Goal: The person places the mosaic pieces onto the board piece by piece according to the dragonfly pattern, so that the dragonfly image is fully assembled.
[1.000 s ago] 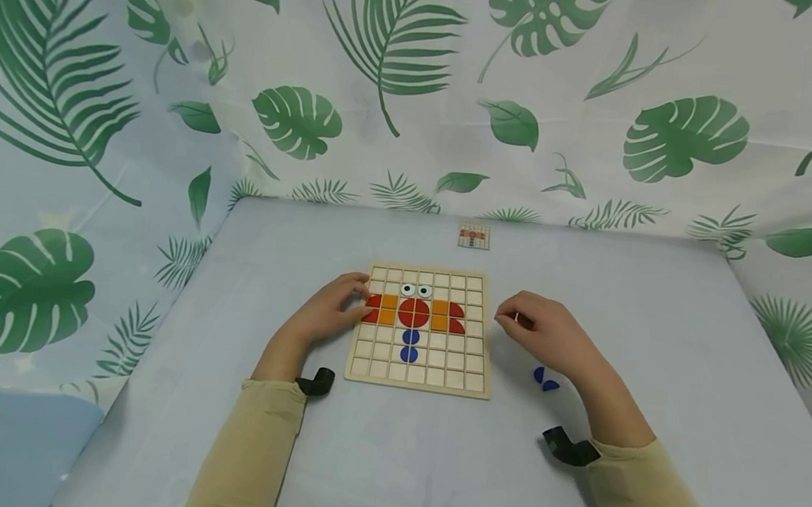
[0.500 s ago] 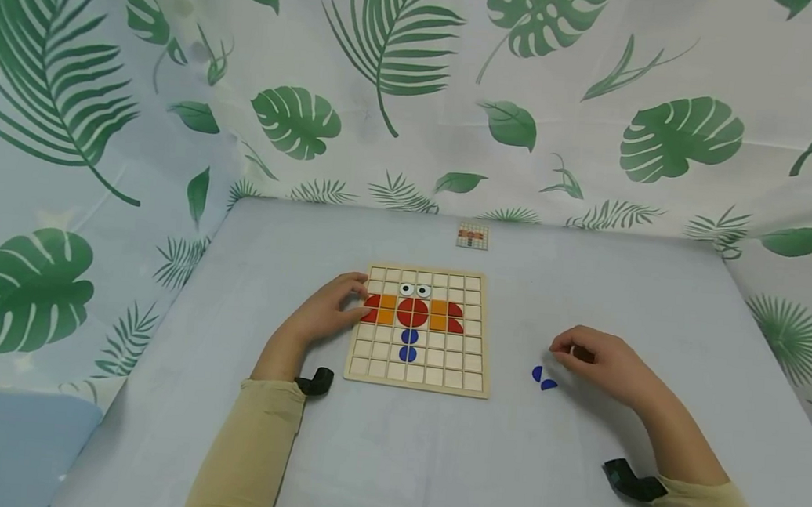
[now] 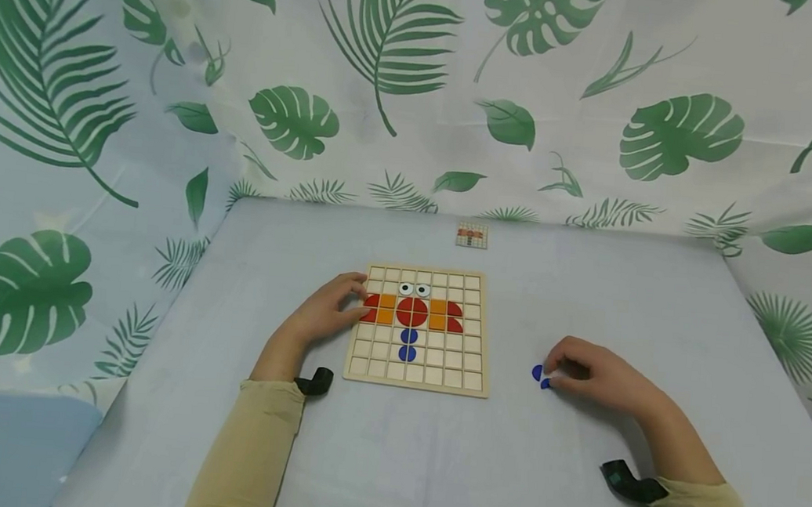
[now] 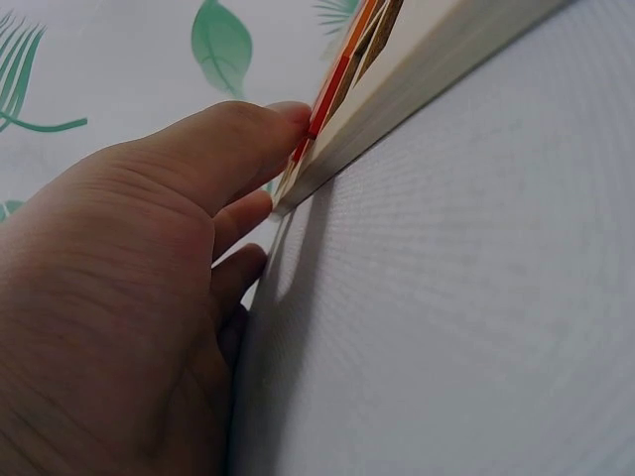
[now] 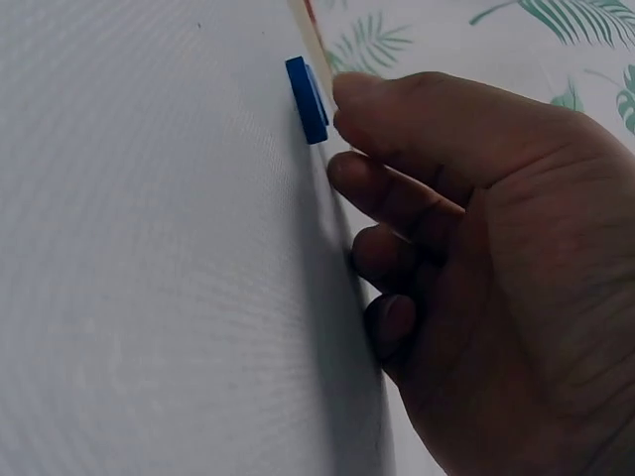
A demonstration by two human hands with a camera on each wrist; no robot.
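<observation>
A square wooden grid board [image 3: 416, 388] lies mid-table, bearing two eye pieces [image 3: 414, 289], a red circle [image 3: 412, 312], orange squares [image 3: 438, 314], red quarter pieces [image 3: 454, 317] and blue rounds [image 3: 408, 345]. My left hand [image 3: 324, 308] rests at its left edge, the thumb touching the rim beside a red piece [image 4: 327, 97], fingers loosely bent along the side. Right of the board, my right hand [image 3: 599, 375] is low over two loose blue half-circle pieces [image 3: 537, 373]. In the right wrist view, thumb and forefinger tips are right beside one blue piece [image 5: 307, 101], other fingers curled.
A small pattern card [image 3: 472, 235] with a similar figure lies behind the board. White cloth [image 3: 490, 464] covers the table. Leaf-printed curtains [image 3: 570, 131] rise at the back and sides. Each wrist wears a black camera mount [image 3: 630, 483].
My right hand has drawn away from the board's right edge, moved right, then come down to the blue half-circles. The left hand has stayed at the board's edge.
</observation>
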